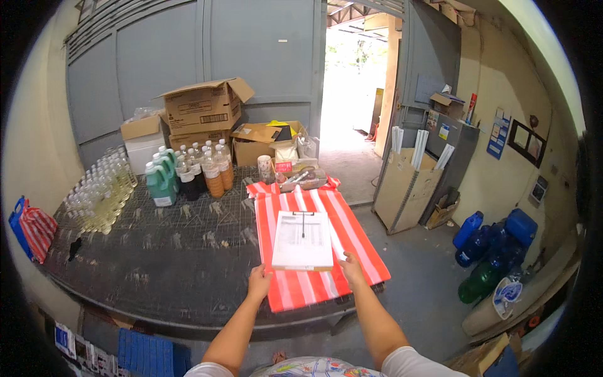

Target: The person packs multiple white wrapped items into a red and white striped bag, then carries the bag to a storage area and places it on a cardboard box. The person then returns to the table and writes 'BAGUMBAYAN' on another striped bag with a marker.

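A clipboard with printed white sheets lies on a red, pink and white striped plastic bag, spread flat near the table's right end. A dark pen rests lengthwise on the sheets, just below the clip. My left hand is at the bag's left edge, beside the clipboard's lower left corner, its thumb and fingers apart. To the right of the clipboard, over the bag, my right hand also has its fingers parted. Neither hand visibly holds the clipboard; the lower fingers are partly hidden.
Clear bottles, green jugs and dark and orange bottles stand on the black table. Behind are cardboard boxes and a tool tray. Right of the table stands a tall carton; blue containers lie beyond.
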Motion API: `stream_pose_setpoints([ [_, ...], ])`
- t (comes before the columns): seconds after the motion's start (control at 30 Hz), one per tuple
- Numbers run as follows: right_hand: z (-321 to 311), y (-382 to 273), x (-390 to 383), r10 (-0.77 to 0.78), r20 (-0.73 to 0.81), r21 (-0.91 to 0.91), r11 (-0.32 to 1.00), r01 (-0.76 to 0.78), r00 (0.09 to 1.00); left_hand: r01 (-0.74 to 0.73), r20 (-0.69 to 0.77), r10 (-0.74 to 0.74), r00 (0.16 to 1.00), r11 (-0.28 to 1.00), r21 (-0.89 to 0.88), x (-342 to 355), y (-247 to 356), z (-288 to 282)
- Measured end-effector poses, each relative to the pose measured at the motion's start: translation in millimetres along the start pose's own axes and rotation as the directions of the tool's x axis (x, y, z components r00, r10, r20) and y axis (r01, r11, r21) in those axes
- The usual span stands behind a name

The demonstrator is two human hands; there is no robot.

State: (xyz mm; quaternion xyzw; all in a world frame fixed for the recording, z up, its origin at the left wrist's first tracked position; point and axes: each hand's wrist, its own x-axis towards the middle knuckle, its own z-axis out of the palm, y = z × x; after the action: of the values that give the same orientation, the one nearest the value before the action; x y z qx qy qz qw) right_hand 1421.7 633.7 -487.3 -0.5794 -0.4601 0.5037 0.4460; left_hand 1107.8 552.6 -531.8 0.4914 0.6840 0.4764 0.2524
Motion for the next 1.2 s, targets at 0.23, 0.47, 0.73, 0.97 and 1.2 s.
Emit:
stream_pose_setpoints([
  [0.23, 31.9, 23.5, 47.0, 0.163, 0.027, 0.152, 0.974, -0.165, 0.986, 0.210, 0.145, -0.248, 0.958, 0.949, 0.237, 96.1, -3.1, 35.4],
  [0.47, 20.3, 0.2, -21.0, 0.134, 0.246, 0.129, 0.977, -0.170, 0.960, 0.313, -0.031, -0.313, 0.949, 0.950, -0.019, 46.5, 7.8, 21.5],
  [0.73, -43.5, -1.5, -20.6, -0.264, 0.339, -0.253, 0.899, 0.357, 0.903, 0.325, -0.302, -0.439, 0.846, 0.875, -0.360, -57.7, -43.9, -137.7],
  [0.97, -203.4, 25.5, 5.3, -0.345, -0.240, -0.792, 0.611, 0.023, 0.907, 0.393, -0.630, 0.098, 0.770, 0.706, 0.589, -91.2, -72.7, -199.9],
  [1.2, -256.4, 39.8, -40.4, 0.171, -0.057, -0.628, 0.760, -0.168, 0.984, 0.325, -0.040, -0.323, 0.945, 0.943, 0.067, -151.6, 17.9, -59.2],
])
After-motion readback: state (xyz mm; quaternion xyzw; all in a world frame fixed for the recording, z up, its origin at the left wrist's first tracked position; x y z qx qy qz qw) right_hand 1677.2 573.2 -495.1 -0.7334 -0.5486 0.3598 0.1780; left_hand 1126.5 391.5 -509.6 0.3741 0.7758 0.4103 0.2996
